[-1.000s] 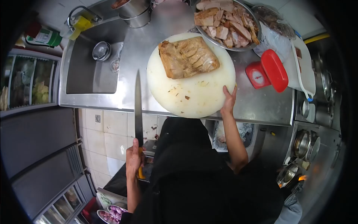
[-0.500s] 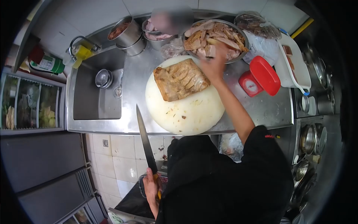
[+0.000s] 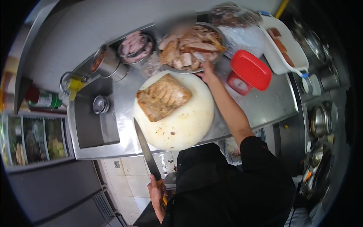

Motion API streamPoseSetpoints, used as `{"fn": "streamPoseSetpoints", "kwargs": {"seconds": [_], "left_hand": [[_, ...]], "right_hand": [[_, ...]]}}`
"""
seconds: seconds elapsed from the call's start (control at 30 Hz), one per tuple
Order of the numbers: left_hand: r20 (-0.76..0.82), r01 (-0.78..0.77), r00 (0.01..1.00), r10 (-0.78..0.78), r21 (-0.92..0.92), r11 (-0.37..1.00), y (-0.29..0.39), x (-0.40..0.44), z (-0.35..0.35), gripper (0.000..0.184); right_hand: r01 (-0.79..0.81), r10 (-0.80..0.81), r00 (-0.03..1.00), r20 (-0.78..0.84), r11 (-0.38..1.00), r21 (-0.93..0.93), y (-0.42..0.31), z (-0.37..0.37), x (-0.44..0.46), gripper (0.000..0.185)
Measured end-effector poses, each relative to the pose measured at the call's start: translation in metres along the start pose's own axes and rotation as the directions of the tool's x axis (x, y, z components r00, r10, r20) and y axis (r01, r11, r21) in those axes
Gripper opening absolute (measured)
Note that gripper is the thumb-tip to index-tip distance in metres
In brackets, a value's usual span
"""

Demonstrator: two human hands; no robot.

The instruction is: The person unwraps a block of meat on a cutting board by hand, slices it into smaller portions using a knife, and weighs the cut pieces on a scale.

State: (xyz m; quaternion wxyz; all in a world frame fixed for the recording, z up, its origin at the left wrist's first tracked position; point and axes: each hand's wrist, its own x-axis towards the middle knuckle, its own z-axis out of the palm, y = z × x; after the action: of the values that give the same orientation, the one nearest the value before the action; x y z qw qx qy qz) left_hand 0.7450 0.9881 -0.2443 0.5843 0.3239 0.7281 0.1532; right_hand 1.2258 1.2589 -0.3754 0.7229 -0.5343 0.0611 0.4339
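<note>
My left hand (image 3: 157, 193) is closed round the yellow handle of a long knife (image 3: 145, 151), low at the left in front of the counter. The blade points up, its tip by the left edge of a thick round white cutting board (image 3: 189, 128). On the board lies a browned slab of cooked meat (image 3: 163, 97), with small scraps near it. My right hand (image 3: 207, 71) grips the near rim of a metal bowl (image 3: 222, 49) behind the board, its fingers partly hidden. Cut pieces of cooked meat (image 3: 193, 45) fill that bowl.
A red kitchen scale (image 3: 249, 70) stands right of the board. Behind are a bowl of pale pink meat (image 3: 134, 45), a metal pot (image 3: 109, 62) and plastic bags (image 3: 242, 41). A white bin (image 3: 285, 45) sits far right; a sink (image 3: 94, 130) is at left.
My right hand has come out from over the meat pieces to the bowl's near rim. The view has turned and shifted; my left hand still holds the knife low.
</note>
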Motion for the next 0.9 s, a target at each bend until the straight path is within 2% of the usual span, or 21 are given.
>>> {"fn": "streamPoseSetpoints", "kwargs": {"seconds": [0.03,0.1,0.13,0.23,0.33,0.43,0.47,0.57,0.63,0.7,0.8,0.87,0.9], "left_hand": [[0.021,-0.007,1.0,0.007,0.005,1.0,0.0,0.002,0.003,0.079],[0.042,-0.001,0.999,-0.001,0.049,0.999,0.008,0.008,0.012,0.079],[0.058,-0.011,0.998,0.008,0.055,0.998,0.01,0.011,0.015,0.079],[0.069,-0.043,0.997,0.041,0.028,0.999,0.013,0.015,0.017,0.079],[0.061,-0.05,0.997,0.05,-0.01,0.999,0.012,0.014,0.018,0.079],[0.043,-0.028,0.999,0.027,0.02,0.999,0.005,0.009,0.02,0.079],[0.047,-0.022,0.999,0.021,0.024,0.999,0.004,0.009,0.021,0.079],[0.053,0.02,0.998,-0.021,0.011,1.0,0.005,0.011,0.025,0.079],[0.07,0.022,0.997,-0.021,-0.013,1.0,0.005,0.024,0.026,0.08],[0.081,-0.011,0.997,0.012,-0.008,1.0,0.011,0.03,0.026,0.08],[0.064,-0.054,0.996,0.054,-0.007,0.999,0.013,0.035,0.018,0.079],[0.059,-0.06,0.996,0.061,-0.016,0.998,0.011,0.037,0.016,0.079],[0.06,-0.058,0.996,0.059,-0.022,0.998,0.012,0.036,0.015,0.079]], "right_hand": [[0.002,-0.002,0.998,0.056,1.0,-0.007,0.014,-0.013,0.027,0.026],[-0.087,0.127,0.96,0.249,0.982,-0.168,0.036,-0.046,0.082,0.03],[0.074,-0.021,0.975,0.223,0.969,-0.234,0.031,-0.046,0.058,0.037],[0.032,0.039,0.812,0.582,0.993,-0.112,0.032,-0.055,0.004,0.08],[0.2,0.061,0.747,0.662,0.929,-0.311,0.041,-0.065,-0.008,0.108],[0.16,0.128,0.803,0.582,0.895,-0.417,0.038,-0.07,-0.018,0.109],[0.12,0.135,0.809,0.572,0.915,-0.386,0.037,-0.071,-0.028,0.11],[0.222,0.045,0.845,0.532,0.877,-0.427,0.043,-0.079,-0.054,0.11],[0.139,0.138,0.802,0.581,0.903,-0.407,0.036,-0.089,-0.069,0.113],[0.21,0.138,0.843,0.52,0.806,-0.554,0.043,-0.105,-0.058,0.107],[-0.042,0.263,0.895,0.361,0.854,-0.518,-0.011,-0.114,-0.046,0.095],[0.043,0.014,0.989,0.144,0.922,-0.385,-0.024,-0.097,-0.038,0.073],[0.104,-0.104,0.994,0.015,0.941,-0.321,-0.032,-0.089,-0.031,0.063]]}}
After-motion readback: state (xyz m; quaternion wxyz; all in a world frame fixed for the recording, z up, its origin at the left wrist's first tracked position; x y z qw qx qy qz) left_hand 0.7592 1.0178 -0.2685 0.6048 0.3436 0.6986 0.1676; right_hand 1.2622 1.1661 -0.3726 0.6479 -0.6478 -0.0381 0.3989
